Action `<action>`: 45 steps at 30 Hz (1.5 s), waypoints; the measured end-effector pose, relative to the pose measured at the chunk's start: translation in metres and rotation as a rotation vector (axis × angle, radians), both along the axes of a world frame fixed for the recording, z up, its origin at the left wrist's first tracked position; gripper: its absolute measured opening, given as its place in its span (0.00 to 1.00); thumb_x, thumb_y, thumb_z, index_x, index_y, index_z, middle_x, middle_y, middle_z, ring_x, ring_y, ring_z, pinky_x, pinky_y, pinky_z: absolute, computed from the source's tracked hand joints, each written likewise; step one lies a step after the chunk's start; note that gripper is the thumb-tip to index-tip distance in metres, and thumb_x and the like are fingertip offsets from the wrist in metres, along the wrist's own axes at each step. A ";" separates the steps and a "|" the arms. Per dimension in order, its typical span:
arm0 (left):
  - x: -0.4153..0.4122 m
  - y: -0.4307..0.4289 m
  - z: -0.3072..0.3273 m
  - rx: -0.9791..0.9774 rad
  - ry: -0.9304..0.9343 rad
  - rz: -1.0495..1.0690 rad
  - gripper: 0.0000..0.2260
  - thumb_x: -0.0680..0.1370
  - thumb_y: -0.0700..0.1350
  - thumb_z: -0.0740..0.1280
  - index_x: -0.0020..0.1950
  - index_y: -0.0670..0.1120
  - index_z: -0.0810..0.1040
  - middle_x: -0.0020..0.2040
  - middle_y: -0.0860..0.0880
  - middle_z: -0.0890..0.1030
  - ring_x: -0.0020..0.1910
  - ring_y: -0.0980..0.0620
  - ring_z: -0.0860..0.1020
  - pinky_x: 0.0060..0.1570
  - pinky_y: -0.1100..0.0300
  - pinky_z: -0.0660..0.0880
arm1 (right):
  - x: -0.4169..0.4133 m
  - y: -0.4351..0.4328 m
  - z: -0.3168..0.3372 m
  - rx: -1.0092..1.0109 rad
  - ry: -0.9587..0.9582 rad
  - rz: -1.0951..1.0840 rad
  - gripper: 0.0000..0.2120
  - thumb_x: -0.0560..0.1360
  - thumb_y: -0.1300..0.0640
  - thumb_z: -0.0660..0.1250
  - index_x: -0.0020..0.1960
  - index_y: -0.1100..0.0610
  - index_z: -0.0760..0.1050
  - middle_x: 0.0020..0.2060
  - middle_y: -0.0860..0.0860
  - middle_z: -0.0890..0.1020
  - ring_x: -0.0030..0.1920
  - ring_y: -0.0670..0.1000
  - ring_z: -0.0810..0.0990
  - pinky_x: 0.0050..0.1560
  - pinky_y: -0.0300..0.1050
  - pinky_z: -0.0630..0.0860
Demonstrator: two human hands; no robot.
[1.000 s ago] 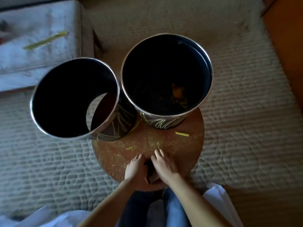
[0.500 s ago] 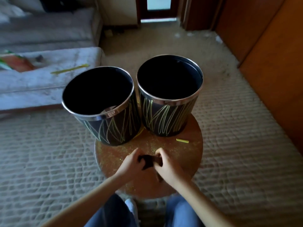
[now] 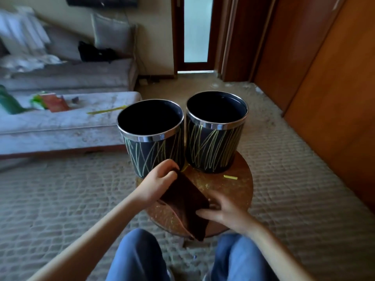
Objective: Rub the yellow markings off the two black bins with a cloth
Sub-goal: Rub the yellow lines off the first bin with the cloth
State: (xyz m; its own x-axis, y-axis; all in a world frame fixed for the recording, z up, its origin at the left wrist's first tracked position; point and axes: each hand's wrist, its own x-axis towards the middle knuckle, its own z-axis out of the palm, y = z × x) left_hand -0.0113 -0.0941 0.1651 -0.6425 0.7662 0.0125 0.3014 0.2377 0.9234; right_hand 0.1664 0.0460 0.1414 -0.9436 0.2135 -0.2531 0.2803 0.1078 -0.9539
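A round brown surface point(image 3: 241, 191) stands on a pale, bumpy carpet point(image 3: 294, 179). Yellow dust is sprinkled over the surface, and a short yellow stick point(image 3: 230, 177) lies on it near the right edge. To the left is a long grey footstool point(image 3: 71, 126). On it lie a long yellow stick point(image 3: 106, 110), an orange packet point(image 3: 55, 101) and something green point(image 3: 9, 103) that is too blurry to make out. Behind the footstool is a grey sofa point(image 3: 81, 74) with a black bag point(image 3: 95, 52), a grey cushion point(image 3: 111, 31) and some blurry white things point(image 3: 26, 59) on it. At the back is a door point(image 3: 195, 31) with a pale glass pane. A big brown wooden cupboard point(image 3: 334, 78) fills the right side.
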 end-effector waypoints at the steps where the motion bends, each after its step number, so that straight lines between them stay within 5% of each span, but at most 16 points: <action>1: -0.004 0.001 0.007 -0.006 0.061 -0.016 0.08 0.69 0.46 0.60 0.44 0.49 0.76 0.37 0.54 0.75 0.34 0.63 0.72 0.36 0.69 0.69 | 0.002 0.004 -0.001 0.010 0.003 0.003 0.12 0.74 0.56 0.74 0.54 0.45 0.76 0.50 0.43 0.83 0.51 0.36 0.81 0.53 0.30 0.74; 4: -0.016 0.005 0.021 -0.022 0.240 0.007 0.04 0.72 0.44 0.63 0.43 0.52 0.73 0.38 0.54 0.76 0.36 0.64 0.73 0.37 0.68 0.68 | -0.002 0.009 -0.007 0.153 0.025 -0.078 0.13 0.70 0.46 0.76 0.48 0.51 0.78 0.43 0.47 0.83 0.47 0.46 0.83 0.49 0.39 0.75; 7: -0.004 0.009 0.022 -0.011 0.447 -0.009 0.03 0.75 0.44 0.62 0.47 0.51 0.70 0.37 0.54 0.76 0.35 0.59 0.75 0.34 0.59 0.71 | -0.021 0.009 -0.016 0.251 0.060 -0.283 0.09 0.75 0.53 0.72 0.41 0.54 0.75 0.35 0.48 0.79 0.39 0.47 0.79 0.38 0.36 0.71; 11: 0.032 0.013 0.004 -0.057 0.700 -0.190 0.12 0.77 0.51 0.59 0.57 0.49 0.71 0.48 0.55 0.76 0.38 0.47 0.79 0.34 0.51 0.77 | -0.045 0.002 -0.005 -0.435 0.089 -0.491 0.10 0.80 0.54 0.64 0.47 0.56 0.83 0.41 0.54 0.84 0.42 0.51 0.83 0.37 0.42 0.77; 13: 0.038 0.014 -0.006 -0.103 0.791 -0.287 0.18 0.78 0.55 0.57 0.63 0.48 0.74 0.58 0.52 0.76 0.45 0.47 0.81 0.40 0.50 0.80 | -0.049 -0.001 -0.002 -0.649 0.099 -0.540 0.15 0.81 0.48 0.63 0.51 0.54 0.85 0.48 0.57 0.86 0.47 0.54 0.85 0.45 0.49 0.78; 15: 0.031 0.015 -0.002 -0.139 0.670 -0.411 0.22 0.79 0.58 0.57 0.66 0.48 0.77 0.64 0.52 0.76 0.53 0.51 0.80 0.50 0.54 0.80 | -0.049 -0.002 -0.007 -0.727 0.142 -0.590 0.15 0.80 0.48 0.65 0.58 0.56 0.82 0.52 0.59 0.85 0.51 0.57 0.85 0.48 0.52 0.79; 17: 0.013 0.018 0.011 -0.111 0.551 -0.427 0.22 0.79 0.59 0.57 0.62 0.47 0.80 0.59 0.51 0.79 0.53 0.54 0.80 0.54 0.55 0.79 | -0.044 -0.001 -0.014 -0.660 0.150 -0.657 0.13 0.78 0.56 0.68 0.61 0.57 0.79 0.53 0.58 0.85 0.51 0.56 0.85 0.46 0.51 0.80; 20: -0.046 0.050 0.024 -0.096 0.798 -0.024 0.17 0.80 0.54 0.61 0.62 0.45 0.79 0.58 0.46 0.81 0.57 0.46 0.78 0.58 0.46 0.76 | -0.039 0.003 -0.019 -0.512 0.123 -0.719 0.11 0.79 0.59 0.67 0.60 0.52 0.78 0.53 0.52 0.84 0.54 0.52 0.83 0.47 0.47 0.80; 23: -0.099 0.089 0.032 -0.552 0.830 0.164 0.19 0.81 0.56 0.63 0.65 0.43 0.74 0.63 0.41 0.78 0.63 0.39 0.75 0.59 0.46 0.71 | -0.038 0.007 -0.023 -0.382 0.122 -0.713 0.11 0.79 0.59 0.67 0.61 0.53 0.78 0.52 0.54 0.84 0.53 0.53 0.84 0.51 0.48 0.79; 26: -0.114 0.111 0.018 -0.715 0.749 0.091 0.14 0.82 0.53 0.63 0.58 0.43 0.75 0.57 0.41 0.81 0.56 0.38 0.80 0.45 0.51 0.71 | -0.034 0.009 -0.028 -0.297 0.137 -0.706 0.08 0.79 0.61 0.67 0.57 0.53 0.79 0.49 0.53 0.85 0.50 0.50 0.84 0.47 0.42 0.78; 29: -0.117 0.113 0.005 -0.669 0.781 0.141 0.10 0.83 0.48 0.63 0.57 0.42 0.77 0.55 0.40 0.82 0.54 0.37 0.80 0.43 0.51 0.71 | -0.031 0.010 -0.032 -0.239 0.128 -0.690 0.07 0.79 0.62 0.67 0.55 0.53 0.78 0.46 0.51 0.85 0.48 0.48 0.84 0.46 0.40 0.77; 39: -0.146 0.036 0.023 -0.316 0.599 0.347 0.10 0.81 0.48 0.65 0.42 0.44 0.73 0.40 0.43 0.78 0.45 0.37 0.79 0.42 0.49 0.72 | -0.019 0.021 -0.042 -0.165 0.112 -0.723 0.04 0.79 0.60 0.68 0.50 0.53 0.81 0.45 0.54 0.85 0.51 0.56 0.83 0.54 0.56 0.78; 45: -0.136 -0.036 0.030 -0.143 0.410 0.529 0.14 0.81 0.49 0.65 0.47 0.39 0.79 0.42 0.39 0.79 0.46 0.38 0.78 0.48 0.45 0.72 | -0.005 0.041 -0.040 -0.129 0.189 -0.816 0.10 0.79 0.49 0.68 0.49 0.56 0.81 0.51 0.62 0.82 0.54 0.61 0.81 0.58 0.57 0.76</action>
